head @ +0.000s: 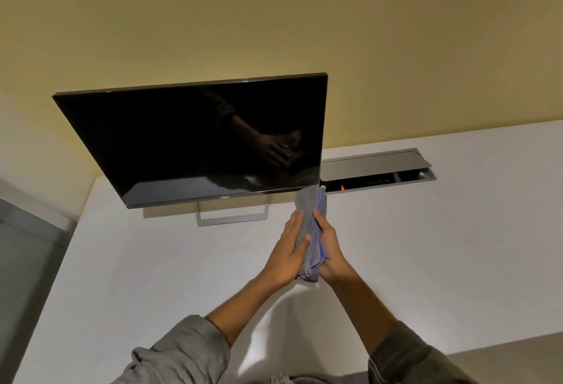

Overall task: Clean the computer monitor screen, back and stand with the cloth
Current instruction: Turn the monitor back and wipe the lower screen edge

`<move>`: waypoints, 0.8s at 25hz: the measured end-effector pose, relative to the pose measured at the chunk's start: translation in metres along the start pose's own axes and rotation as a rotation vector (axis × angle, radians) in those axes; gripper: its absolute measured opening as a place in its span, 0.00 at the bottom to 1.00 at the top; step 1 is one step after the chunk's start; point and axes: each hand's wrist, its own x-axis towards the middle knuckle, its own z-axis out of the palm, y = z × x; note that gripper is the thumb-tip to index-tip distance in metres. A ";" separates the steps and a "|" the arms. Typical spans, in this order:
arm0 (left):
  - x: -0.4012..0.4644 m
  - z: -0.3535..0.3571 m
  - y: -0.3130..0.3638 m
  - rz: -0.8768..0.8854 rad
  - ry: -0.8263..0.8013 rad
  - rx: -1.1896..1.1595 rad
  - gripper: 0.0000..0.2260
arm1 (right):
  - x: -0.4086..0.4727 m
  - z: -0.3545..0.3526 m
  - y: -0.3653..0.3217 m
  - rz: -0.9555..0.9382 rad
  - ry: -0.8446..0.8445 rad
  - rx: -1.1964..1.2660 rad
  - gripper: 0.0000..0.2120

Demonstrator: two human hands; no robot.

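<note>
the monitor point(195, 139) stands upright on the white table point(426, 246), its long axis running from 9 to 3 o'clock, the dark screen facing me and tipped a little back. the screen is off and shows a dim reflection of my hands. its thin silver stand point(233, 216) sits on the table just under the lower edge.

i hold the grey cloth point(312, 231) bunched into a long roll, its length running from 6 up to 12 o'clock, with a blue edge showing along the right side. my left hand point(291, 249) has its grip clamped on the cloth from the 9 o'clock side, fingers wrapped over the front. my right hand point(330, 254) grips it closed from the 3 o'clock side, thumb pressed along the blue edge.

the monitor lies at about 11 o'clock from my hands. the top end of the cloth reaches up to the lower right corner of the monitor; i cannot tell whether it touches. at 2 o'clock a cable box point(377, 170) is sunk into the table, lid raised, a small red light inside.
</note>
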 end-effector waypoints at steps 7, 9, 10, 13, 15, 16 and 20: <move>-0.009 -0.066 -0.041 -0.055 0.108 0.138 0.25 | 0.026 0.042 0.024 -0.398 0.255 -0.778 0.23; -0.016 -0.099 -0.063 -0.108 0.217 0.134 0.27 | 0.032 0.053 0.023 -0.632 0.270 -1.081 0.25; -0.020 -0.117 -0.074 -0.136 0.281 0.136 0.28 | 0.037 0.057 0.023 -0.729 0.292 -1.197 0.26; -0.030 -0.176 -0.109 -0.262 0.494 0.189 0.31 | 0.052 0.067 0.026 -0.731 0.424 -1.319 0.28; -0.034 -0.216 -0.133 -0.349 0.598 0.217 0.33 | 0.058 0.078 0.038 -0.678 0.474 -1.310 0.29; -0.036 -0.234 -0.143 -0.383 0.631 0.233 0.34 | 0.059 0.083 0.047 -0.692 0.481 -1.344 0.30; -0.035 -0.284 -0.171 -0.434 0.587 0.332 0.38 | 0.069 0.102 0.082 -0.569 0.509 -1.266 0.30</move>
